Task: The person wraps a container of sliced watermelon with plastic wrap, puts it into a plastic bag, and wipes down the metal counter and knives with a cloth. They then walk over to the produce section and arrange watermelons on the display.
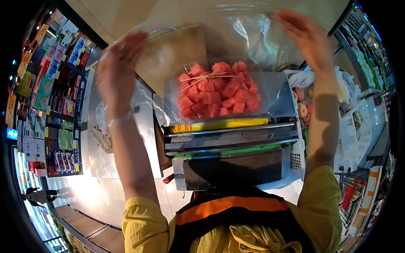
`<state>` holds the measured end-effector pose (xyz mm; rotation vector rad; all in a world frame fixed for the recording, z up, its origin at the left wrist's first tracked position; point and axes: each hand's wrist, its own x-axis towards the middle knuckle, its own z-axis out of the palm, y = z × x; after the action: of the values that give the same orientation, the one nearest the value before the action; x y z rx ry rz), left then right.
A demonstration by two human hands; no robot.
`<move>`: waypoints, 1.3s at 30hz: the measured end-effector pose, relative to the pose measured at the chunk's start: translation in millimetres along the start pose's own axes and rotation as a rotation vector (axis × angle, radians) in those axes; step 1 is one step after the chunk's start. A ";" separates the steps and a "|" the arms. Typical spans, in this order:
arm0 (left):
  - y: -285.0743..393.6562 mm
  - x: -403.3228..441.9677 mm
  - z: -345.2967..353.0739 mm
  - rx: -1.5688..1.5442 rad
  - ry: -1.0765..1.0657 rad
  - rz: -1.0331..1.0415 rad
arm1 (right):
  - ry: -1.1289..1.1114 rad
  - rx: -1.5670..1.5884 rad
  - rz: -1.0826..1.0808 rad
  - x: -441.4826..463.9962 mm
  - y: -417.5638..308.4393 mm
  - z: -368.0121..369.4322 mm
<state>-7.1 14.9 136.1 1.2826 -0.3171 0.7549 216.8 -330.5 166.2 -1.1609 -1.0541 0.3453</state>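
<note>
Cut watermelon cubes (211,96) fill a clear tray (262,99), with a few thin wooden picks (211,76) lying across the top. Above and beyond the tray, a sheet of clear plastic wrap (253,36) spans the gap between my hands. My left hand (118,74), smeared by motion, has its fingers together at the sheet's left side. At the right side, my right hand (307,38) grips the other edge, fingers pressed together and pointing inward. Both hands are raised wide of the tray. Just below the fruit is a film wrapping machine (230,137) with a yellow label strip.
A brown board (173,55) lies behind the tray. To the left is a metal counter (145,143) with crumpled clear plastic. Fruit and white plastic bags (344,86) sit in crates on the right. Stocked shelves (55,97) line the left side, and a shopping cart (352,196) stands lower right.
</note>
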 end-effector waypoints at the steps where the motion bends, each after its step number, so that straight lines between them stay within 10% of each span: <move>1: -33.5 15.7 -10.7 0.073 0.050 -0.029 | 0.029 -0.083 0.064 20.8 37.2 -12.0; 13: -193.1 -35.7 -76.7 0.440 0.097 -0.674 | 0.275 0.129 0.828 -19.6 220.8 -26.9; 21: -179.3 -33.7 -71.9 -0.575 0.247 -1.160 | 0.461 0.568 0.864 -47.4 223.6 -17.6; 24: -169.4 -40.8 -74.1 -0.868 0.565 -1.120 | 0.576 0.654 0.845 -55.2 236.5 -17.8; 28: -211.5 -68.3 -120.2 -0.861 0.242 -1.099 | 0.644 0.544 0.852 -51.6 223.1 -9.0; 30: -211.0 -78.0 -77.0 0.117 0.236 -0.822 | 0.551 0.440 0.740 -58.7 228.5 -5.0; 33: -205.6 -71.0 -69.5 0.487 0.248 -0.746 | 0.396 0.163 0.567 -63.5 218.0 2.5; 36: -207.8 -71.4 -59.1 0.613 0.157 -0.455 | 0.316 -0.082 0.468 -66.9 218.6 4.7; 39: -193.6 -73.0 -53.0 0.390 0.252 -0.669 | 0.248 -0.301 0.414 -68.6 224.0 2.0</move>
<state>58.3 23.2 -67.1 1.5150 0.4720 0.3966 242.3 -285.7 -62.3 -1.6528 -0.6567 0.3605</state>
